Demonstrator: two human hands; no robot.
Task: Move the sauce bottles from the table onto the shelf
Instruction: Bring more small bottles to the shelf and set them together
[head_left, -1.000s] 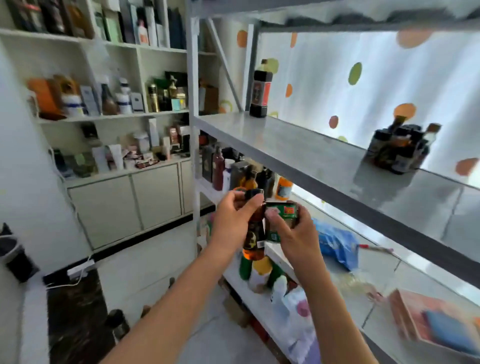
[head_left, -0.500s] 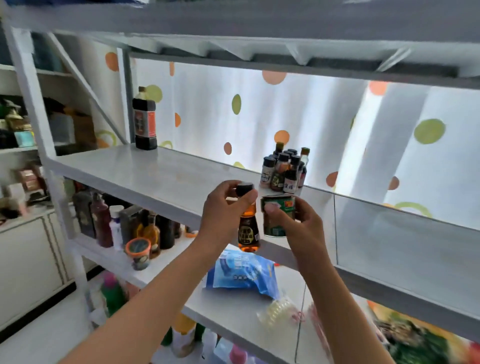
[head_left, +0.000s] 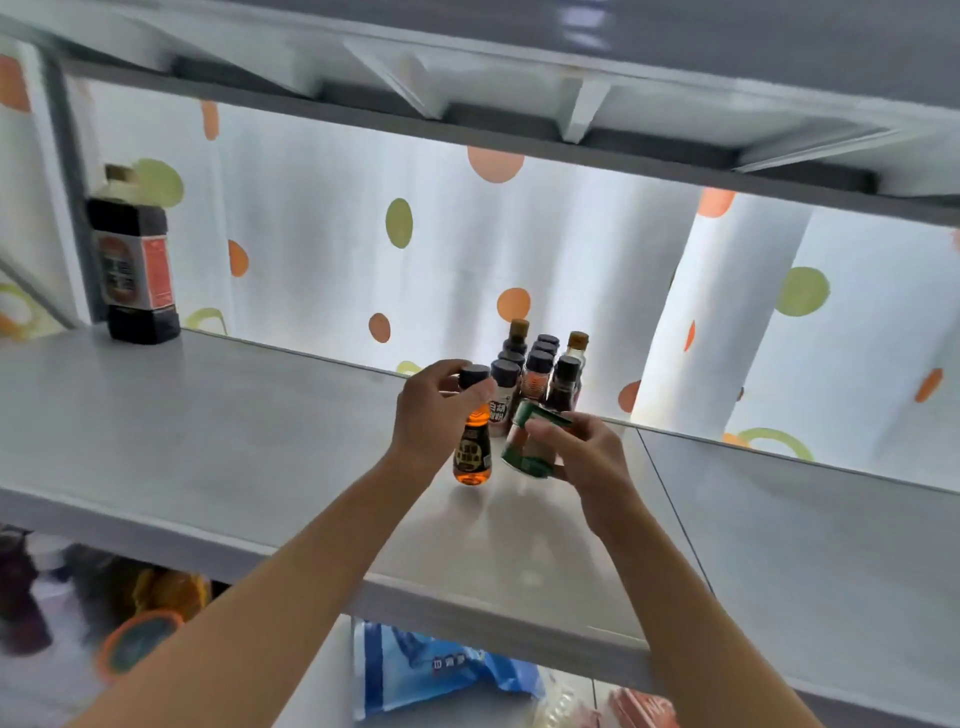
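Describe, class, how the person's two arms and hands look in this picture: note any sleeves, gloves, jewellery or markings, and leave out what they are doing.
Both forearms are bare from the bottom edge of the picture up to the wrists; no sleeve or cuff shows. The left hand and the right hand wear no gloves. No watch, bracelet or ring can be seen, and no markings show on either arm.

Both arms extended — left grip (head_left: 434, 410), right grip (head_left: 582, 452) curled, holding.
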